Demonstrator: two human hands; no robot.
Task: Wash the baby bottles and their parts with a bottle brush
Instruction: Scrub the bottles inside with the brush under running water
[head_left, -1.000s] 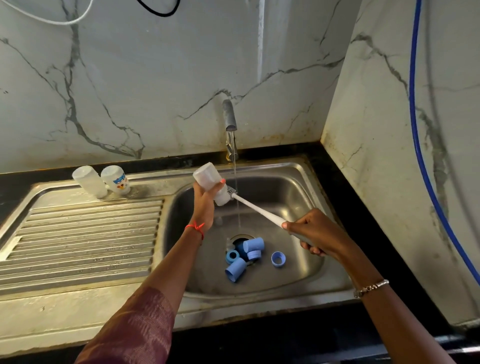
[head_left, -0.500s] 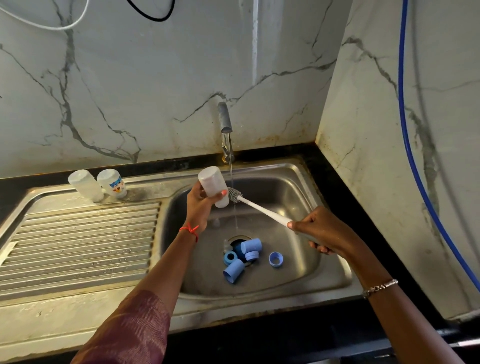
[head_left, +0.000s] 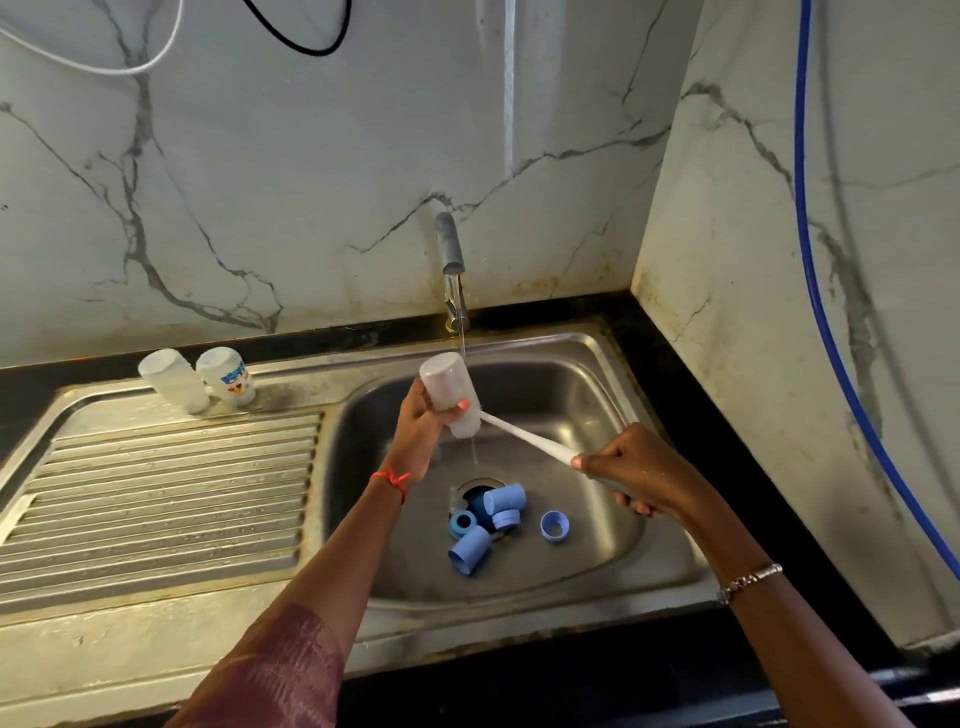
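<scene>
My left hand (head_left: 420, 427) grips a clear baby bottle (head_left: 448, 387) over the sink basin (head_left: 582, 410), its mouth pointing down and to the right. My right hand (head_left: 631, 474) holds the white handle of the bottle brush (head_left: 524, 437), and the brush head is inside the bottle. Water runs from the tap (head_left: 450, 248) beside the bottle. Several blue caps and rings (head_left: 487, 519) lie around the drain. Two more clear bottles (head_left: 200, 379) stand upside down at the back of the draining board.
The ribbed steel draining board (head_left: 156, 499) lies left of the basin. Marble walls close in behind and on the right, with a blue hose (head_left: 826, 332) running down the right wall. A black counter edge (head_left: 597, 680) runs along the front.
The brush head was outside the bottle mouth half a second ago and now sits pushed inside. The bottle has tipped more upright in my left hand.
</scene>
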